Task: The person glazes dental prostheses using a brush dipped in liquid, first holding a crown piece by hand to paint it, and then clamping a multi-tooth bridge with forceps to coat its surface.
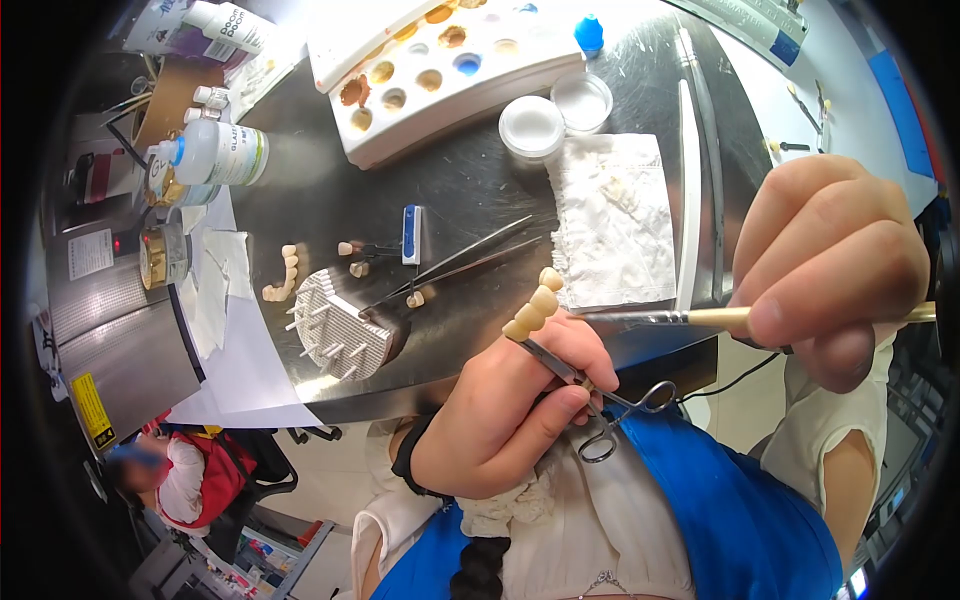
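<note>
My left hand [490, 412] is closed around a hemostat [553, 364], whose ring handles point down toward my body. Clamped in its jaws is a tooth-coloured dental bridge [537, 308] of several joined crowns, held up over the table's front edge. From the right, my right hand [835, 265] pinches a fine paintbrush [715, 316] with a pale wooden handle and metal ferrule. The brush lies roughly level, and its tip end comes close beside the bridge, next to my left fingers.
A white palette [372, 150] with coloured wells stands at the back. Two small white jars [531, 130] adjoin a folded tissue [620, 235]. Tweezers [455, 264], a pegged firing tray [345, 335] and another bridge [290, 265] lie left. A bottle [235, 153] stands farther left.
</note>
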Demonstrator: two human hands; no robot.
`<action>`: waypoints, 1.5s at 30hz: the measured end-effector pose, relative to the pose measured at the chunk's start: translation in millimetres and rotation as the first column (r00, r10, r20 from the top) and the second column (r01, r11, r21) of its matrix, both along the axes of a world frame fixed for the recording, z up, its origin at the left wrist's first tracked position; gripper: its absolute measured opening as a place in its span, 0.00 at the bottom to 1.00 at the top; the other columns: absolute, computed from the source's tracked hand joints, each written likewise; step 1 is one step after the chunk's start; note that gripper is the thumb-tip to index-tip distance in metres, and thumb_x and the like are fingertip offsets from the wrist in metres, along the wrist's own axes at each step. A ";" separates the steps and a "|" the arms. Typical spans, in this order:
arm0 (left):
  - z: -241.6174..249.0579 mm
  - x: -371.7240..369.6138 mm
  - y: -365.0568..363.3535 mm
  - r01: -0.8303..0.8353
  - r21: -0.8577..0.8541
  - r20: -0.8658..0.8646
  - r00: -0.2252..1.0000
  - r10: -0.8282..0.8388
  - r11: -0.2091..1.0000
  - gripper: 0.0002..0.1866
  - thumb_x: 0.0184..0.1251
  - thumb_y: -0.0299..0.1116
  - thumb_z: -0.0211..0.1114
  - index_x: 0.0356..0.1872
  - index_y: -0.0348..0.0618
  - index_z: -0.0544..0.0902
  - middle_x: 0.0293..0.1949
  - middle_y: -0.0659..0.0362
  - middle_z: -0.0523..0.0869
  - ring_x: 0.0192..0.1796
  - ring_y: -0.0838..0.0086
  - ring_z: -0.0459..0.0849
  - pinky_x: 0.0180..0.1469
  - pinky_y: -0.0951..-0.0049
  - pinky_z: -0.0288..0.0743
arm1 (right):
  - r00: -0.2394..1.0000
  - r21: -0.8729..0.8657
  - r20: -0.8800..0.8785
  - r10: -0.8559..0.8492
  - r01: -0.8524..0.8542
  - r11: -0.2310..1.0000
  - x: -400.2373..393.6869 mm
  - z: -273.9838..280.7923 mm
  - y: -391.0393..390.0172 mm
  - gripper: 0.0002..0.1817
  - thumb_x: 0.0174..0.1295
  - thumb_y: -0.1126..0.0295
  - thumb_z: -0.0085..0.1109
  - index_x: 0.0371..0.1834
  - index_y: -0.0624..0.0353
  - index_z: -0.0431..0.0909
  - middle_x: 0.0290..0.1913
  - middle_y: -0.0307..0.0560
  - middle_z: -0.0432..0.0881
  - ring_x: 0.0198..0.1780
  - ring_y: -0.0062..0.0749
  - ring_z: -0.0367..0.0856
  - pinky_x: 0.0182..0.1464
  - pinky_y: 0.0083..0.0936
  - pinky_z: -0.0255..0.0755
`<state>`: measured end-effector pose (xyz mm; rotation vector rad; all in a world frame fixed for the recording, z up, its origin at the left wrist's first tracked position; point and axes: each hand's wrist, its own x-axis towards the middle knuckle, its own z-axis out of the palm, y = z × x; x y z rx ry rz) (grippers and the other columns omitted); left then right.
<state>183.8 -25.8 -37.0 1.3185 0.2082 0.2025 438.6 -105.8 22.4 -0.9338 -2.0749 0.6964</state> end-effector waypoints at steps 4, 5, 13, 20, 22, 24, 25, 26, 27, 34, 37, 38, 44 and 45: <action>2.0 0.2 0.4 -0.004 -0.010 -0.026 1.000 0.004 1.000 0.07 0.64 0.19 0.49 0.40 0.36 0.74 0.34 0.55 0.74 0.33 0.74 0.72 0.37 0.76 0.69 | 0.998 0.079 0.007 -0.060 0.059 0.995 -3.0 -1.9 2.9 0.15 0.68 0.57 0.49 0.35 0.59 0.74 0.26 0.39 0.77 0.21 0.22 0.74 0.21 0.14 0.68; 1.5 0.1 0.9 -0.004 -0.010 -0.026 1.000 0.004 1.000 0.07 0.64 0.19 0.49 0.40 0.36 0.74 0.34 0.55 0.74 0.33 0.74 0.72 0.37 0.76 0.69 | 1.000 0.057 0.015 -0.023 0.022 0.998 -1.4 -1.3 3.2 0.15 0.69 0.57 0.49 0.36 0.59 0.74 0.26 0.38 0.77 0.21 0.21 0.74 0.21 0.14 0.68; 3.3 -0.7 -2.6 -0.027 -0.044 -0.050 0.998 0.025 0.999 0.06 0.64 0.20 0.50 0.40 0.37 0.74 0.34 0.55 0.75 0.35 0.73 0.72 0.38 0.76 0.69 | 0.997 0.099 0.050 -0.058 0.053 0.994 -5.1 -0.6 3.5 0.16 0.69 0.57 0.49 0.37 0.60 0.75 0.26 0.38 0.77 0.21 0.21 0.74 0.21 0.14 0.69; 3.0 -1.7 -2.7 -0.020 -0.054 -0.061 0.998 0.016 0.998 0.06 0.64 0.20 0.51 0.40 0.37 0.74 0.34 0.55 0.75 0.35 0.73 0.72 0.38 0.76 0.69 | 1.000 0.070 -0.002 -0.028 0.028 0.997 -4.5 -2.6 4.3 0.16 0.68 0.56 0.49 0.35 0.60 0.75 0.27 0.39 0.78 0.21 0.21 0.73 0.21 0.14 0.68; 3.6 -1.9 -3.3 -0.034 -0.091 -0.073 0.997 0.027 0.995 0.06 0.64 0.20 0.51 0.40 0.36 0.74 0.35 0.55 0.75 0.36 0.73 0.72 0.39 0.76 0.69 | 0.999 0.090 0.009 -0.040 0.039 0.995 -4.7 -3.0 4.0 0.16 0.68 0.56 0.49 0.35 0.60 0.75 0.28 0.39 0.78 0.21 0.21 0.74 0.21 0.14 0.69; 1.0 -2.4 -1.9 -0.023 -0.051 -0.054 0.998 0.021 0.998 0.06 0.64 0.20 0.51 0.40 0.36 0.74 0.35 0.55 0.75 0.35 0.73 0.72 0.38 0.76 0.69 | 1.000 0.045 -0.029 -0.003 0.004 0.999 -3.0 -3.4 0.6 0.16 0.68 0.56 0.49 0.36 0.60 0.75 0.28 0.40 0.78 0.22 0.21 0.74 0.22 0.15 0.69; 0.2 -2.6 -1.5 -0.014 -0.012 -0.035 0.999 0.013 1.000 0.06 0.64 0.20 0.51 0.40 0.36 0.74 0.35 0.55 0.75 0.34 0.74 0.72 0.38 0.76 0.69 | 0.999 0.031 -0.043 0.009 -0.008 0.999 -2.5 -3.4 -0.1 0.16 0.68 0.56 0.49 0.36 0.60 0.75 0.29 0.40 0.78 0.22 0.21 0.74 0.22 0.15 0.69; 0.4 -2.4 -1.8 -0.014 -0.012 -0.035 0.999 0.014 1.000 0.06 0.64 0.20 0.51 0.40 0.36 0.74 0.35 0.55 0.75 0.34 0.74 0.72 0.38 0.76 0.69 | 1.000 0.042 -0.020 0.003 -0.002 0.999 -2.0 -2.6 0.2 0.16 0.68 0.56 0.49 0.36 0.59 0.75 0.29 0.40 0.78 0.23 0.21 0.74 0.23 0.15 0.69; 1.1 -2.1 -2.5 -0.022 -0.037 -0.043 0.999 0.020 0.999 0.06 0.64 0.20 0.51 0.40 0.36 0.74 0.35 0.55 0.75 0.34 0.74 0.73 0.38 0.76 0.69 | 1.000 0.047 -0.008 0.000 0.001 0.999 -1.8 -1.7 0.9 0.16 0.68 0.56 0.49 0.36 0.59 0.75 0.29 0.40 0.78 0.23 0.21 0.74 0.23 0.15 0.69; 1.3 -1.0 -0.9 -0.018 -0.021 -0.030 0.999 0.017 1.000 0.05 0.65 0.21 0.51 0.39 0.35 0.74 0.35 0.55 0.76 0.34 0.74 0.73 0.38 0.75 0.69 | 0.999 0.019 -0.014 0.031 -0.030 0.999 -3.3 -1.4 2.1 0.16 0.69 0.56 0.48 0.37 0.60 0.74 0.28 0.40 0.78 0.25 0.22 0.75 0.23 0.14 0.69; 2.5 -1.6 -3.0 -0.037 -0.052 -0.053 0.998 0.034 0.998 0.05 0.65 0.21 0.51 0.39 0.35 0.74 0.35 0.55 0.76 0.33 0.74 0.73 0.38 0.75 0.69 | 1.000 0.078 0.010 -0.018 0.018 0.997 -5.6 -1.9 3.7 0.16 0.69 0.57 0.48 0.37 0.60 0.74 0.28 0.40 0.78 0.23 0.22 0.75 0.23 0.14 0.69; 2.8 -1.5 -3.1 -0.043 -0.062 -0.061 0.997 0.040 0.997 0.05 0.65 0.21 0.51 0.39 0.35 0.74 0.35 0.55 0.76 0.32 0.74 0.73 0.38 0.75 0.69 | 1.000 0.053 -0.004 0.001 -0.001 0.999 -5.5 -2.2 3.4 0.16 0.69 0.57 0.48 0.37 0.60 0.74 0.28 0.41 0.78 0.23 0.22 0.75 0.22 0.14 0.69; 4.7 -2.0 -2.8 -0.024 -0.067 -0.078 0.997 0.019 0.997 0.05 0.64 0.21 0.51 0.39 0.36 0.74 0.34 0.55 0.75 0.35 0.72 0.73 0.38 0.74 0.69 | 1.000 0.041 0.010 0.006 -0.006 0.999 -6.2 0.2 5.5 0.17 0.69 0.56 0.48 0.36 0.60 0.74 0.28 0.41 0.78 0.23 0.23 0.75 0.22 0.14 0.69; 4.9 -2.2 -3.0 -0.026 -0.077 -0.091 0.996 0.019 0.997 0.05 0.64 0.21 0.51 0.39 0.36 0.74 0.34 0.55 0.75 0.35 0.72 0.73 0.39 0.75 0.69 | 1.000 0.044 0.023 0.000 -0.001 0.999 -6.3 -0.7 5.4 0.17 0.69 0.56 0.48 0.36 0.60 0.74 0.28 0.41 0.78 0.23 0.23 0.75 0.22 0.14 0.69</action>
